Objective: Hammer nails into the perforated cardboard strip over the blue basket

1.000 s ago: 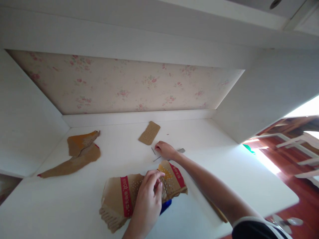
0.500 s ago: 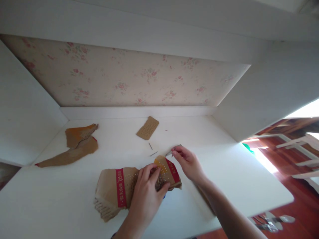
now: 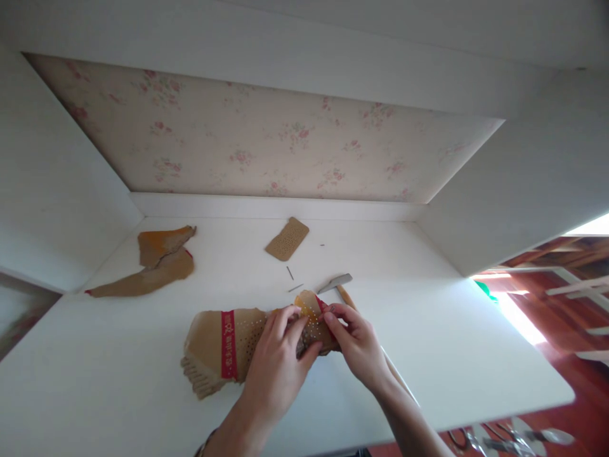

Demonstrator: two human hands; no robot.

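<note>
A torn, folded piece of brown cardboard (image 3: 204, 336) with red printed bands and many punched holes lies before me. My left hand (image 3: 280, 352) is closed over its middle, thumb and fingers around the folded part. At its right end, my right hand (image 3: 352, 336) is pinched against the red band; what sits between its fingertips is too small to make out. Just beyond that hand lies a hammer (image 3: 337, 282) with a grey metal head and wooden handle, partly hidden by my wrist. Two thin nails (image 3: 290, 273) rest on the white desk (image 3: 228, 260) past the cardboard.
A small perforated cardboard rectangle (image 3: 287, 240) lies near the back ledge. Torn cardboard scraps (image 3: 162, 270) are at the left. A tiny dark bit (image 3: 322, 245) lies on the desk. White panels stand on both sides; the desk's rounded front corner (image 3: 568, 397) is at the right.
My right hand has moved from beside the hammer head down and left onto the cardboard's right end, uncovering the hammer head. My left hand stays on the cardboard. The camera view has shifted slightly.
</note>
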